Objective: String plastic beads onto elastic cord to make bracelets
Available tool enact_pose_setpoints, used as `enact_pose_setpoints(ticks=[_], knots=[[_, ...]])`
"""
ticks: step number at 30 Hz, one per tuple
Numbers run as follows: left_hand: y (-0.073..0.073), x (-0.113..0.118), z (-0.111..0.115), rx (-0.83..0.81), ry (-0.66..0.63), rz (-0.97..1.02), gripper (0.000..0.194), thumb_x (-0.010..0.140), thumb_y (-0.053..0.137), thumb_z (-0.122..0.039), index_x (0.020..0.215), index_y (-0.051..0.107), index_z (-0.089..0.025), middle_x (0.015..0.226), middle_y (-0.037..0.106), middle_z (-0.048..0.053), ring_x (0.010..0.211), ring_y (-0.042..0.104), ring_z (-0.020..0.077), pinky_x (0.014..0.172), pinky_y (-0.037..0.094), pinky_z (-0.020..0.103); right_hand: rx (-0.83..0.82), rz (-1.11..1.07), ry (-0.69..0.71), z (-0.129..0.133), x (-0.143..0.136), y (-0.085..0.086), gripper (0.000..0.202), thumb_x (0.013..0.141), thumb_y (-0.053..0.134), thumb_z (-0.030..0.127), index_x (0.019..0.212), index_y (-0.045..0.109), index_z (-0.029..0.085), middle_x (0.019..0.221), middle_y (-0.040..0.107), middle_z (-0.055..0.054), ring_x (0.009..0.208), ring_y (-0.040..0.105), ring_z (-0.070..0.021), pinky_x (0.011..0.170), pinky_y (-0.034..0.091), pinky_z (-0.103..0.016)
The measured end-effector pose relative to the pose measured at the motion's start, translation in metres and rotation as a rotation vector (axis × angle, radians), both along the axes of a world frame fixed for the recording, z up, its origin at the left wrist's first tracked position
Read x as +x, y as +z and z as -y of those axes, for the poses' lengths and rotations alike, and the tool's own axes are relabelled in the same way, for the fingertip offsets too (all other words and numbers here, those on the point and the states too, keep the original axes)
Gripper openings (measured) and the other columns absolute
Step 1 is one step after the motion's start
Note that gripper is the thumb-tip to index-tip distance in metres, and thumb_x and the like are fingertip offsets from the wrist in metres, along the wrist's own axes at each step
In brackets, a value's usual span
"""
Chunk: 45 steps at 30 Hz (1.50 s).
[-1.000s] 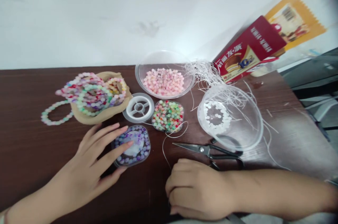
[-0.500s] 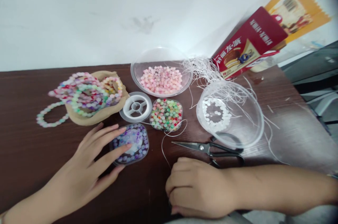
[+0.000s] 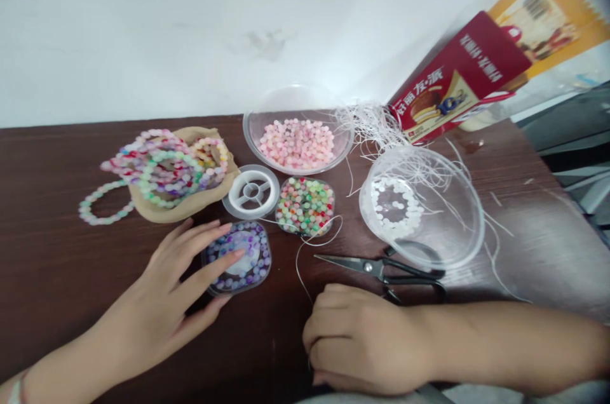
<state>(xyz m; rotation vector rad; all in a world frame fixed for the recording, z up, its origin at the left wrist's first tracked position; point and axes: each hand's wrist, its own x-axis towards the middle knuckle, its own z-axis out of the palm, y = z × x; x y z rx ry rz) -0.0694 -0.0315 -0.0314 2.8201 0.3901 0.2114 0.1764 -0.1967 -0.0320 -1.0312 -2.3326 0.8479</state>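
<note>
My left hand (image 3: 183,280) reaches over a small clear box of purple beads (image 3: 260,258), its fingers spread and the fingertips at the box's rim and over its middle. Nothing is gripped in it. My right hand (image 3: 355,337) is curled closed near the table's front edge, knuckles up. A thin white cord (image 3: 298,267) runs from the spool (image 3: 251,191), loops on the table and ends at this hand's fingers; its end is hidden there. Just behind the right hand lie black-handled scissors (image 3: 376,266), blades pointing left. A box of mixed green and red beads (image 3: 305,204) stands beside the spool.
At the back sits a clear bowl of pink beads (image 3: 298,145). Farther right are a bowl with white beads (image 3: 395,207), tangled white cord (image 3: 369,124) and a red snack box (image 3: 457,83). Finished bead bracelets (image 3: 166,169) fill a brown pouch (image 3: 214,191) on the left.
The whole view has shifted slightly, so the things appear a little farther right. Both hands keep nearly the same pose; the left hand's fingers still rest over the purple beads.
</note>
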Motion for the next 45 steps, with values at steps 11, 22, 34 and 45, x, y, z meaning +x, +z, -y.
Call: enact_pose_setpoints(ticks=[11,22,34,45], knots=[[0.009,-0.008,0.003,0.110,0.142,0.183,0.045,0.075,0.061,-0.012,0.117,0.054,-0.025,0.129,0.047,0.009,0.125,0.039,0.0328,0.104,0.034,0.052,0.025,-0.115,-0.071,0.003,-0.003,-0.005,0.019,0.092,0.051,0.032,0.084,0.056,0.015,0.090,0.066,-0.002,0.081,0.056,-0.0106,0.074,0.043,-0.024],[0.040,0.089,0.088,-1.093,0.102,0.337,0.019,0.093,0.040,-0.039,0.101,0.041,-0.022,0.082,0.052,0.000,0.072,0.052,0.0121,0.066,0.049,0.027,0.389,0.022,-0.599,0.002,0.008,0.057,0.009,0.087,0.050,0.011,0.092,0.057,0.016,0.095,0.062,-0.009,0.087,0.059,-0.0180,0.074,0.052,-0.030],[0.010,0.064,0.080,-1.311,0.423,0.357,0.037,0.091,0.044,-0.043,0.115,0.053,-0.016,0.062,0.048,-0.004,0.058,0.038,0.0098,0.056,0.030,0.024,-0.034,0.735,-0.659,-0.070,-0.005,0.087,0.018,0.091,0.043,0.014,0.097,0.059,0.016,0.090,0.063,-0.009,0.075,0.063,-0.0212,0.060,0.043,-0.028],[0.005,0.059,0.080,-1.490,0.317,0.410,0.038,0.093,0.039,-0.041,0.121,0.032,-0.017,0.074,0.063,0.002,0.054,0.046,0.0098,0.055,0.040,0.024,-0.121,0.781,-0.729,-0.092,-0.023,0.056,0.021,0.091,0.041,0.015,0.105,0.057,0.016,0.100,0.062,-0.009,0.083,0.064,-0.0200,0.067,0.045,-0.026]])
